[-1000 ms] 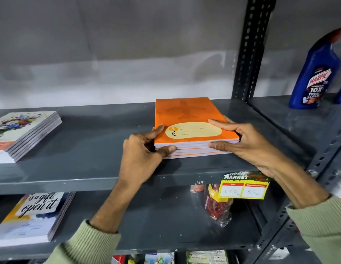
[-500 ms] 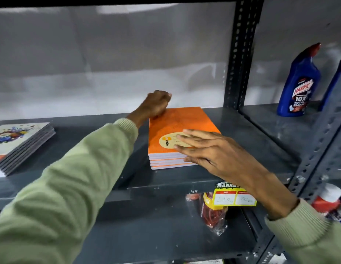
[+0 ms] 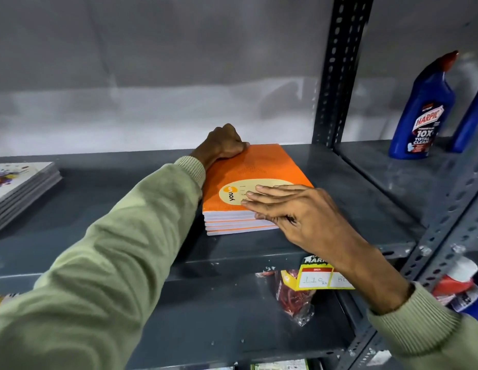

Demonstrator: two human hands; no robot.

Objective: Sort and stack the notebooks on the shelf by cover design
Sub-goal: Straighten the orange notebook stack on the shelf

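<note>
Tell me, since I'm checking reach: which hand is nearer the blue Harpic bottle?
Right. The right hand lies on the orange notebook stack's near right corner, toward the Harpic bottle; the left hand grips its far left corner.

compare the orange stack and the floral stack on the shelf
The orange stack sits mid-shelf under both hands; the floral stack lies untouched at the left edge, partly cut off. Orange covers are plain with a label; floral covers are white with flowers. Both lie flat on the same shelf.

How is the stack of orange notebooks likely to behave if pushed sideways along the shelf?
The stack of orange notebooks would probably shear, since its layers already sit slightly offset. The smooth metal shelf likely lets it slide easily. Lying flat, it should not tip.
</note>
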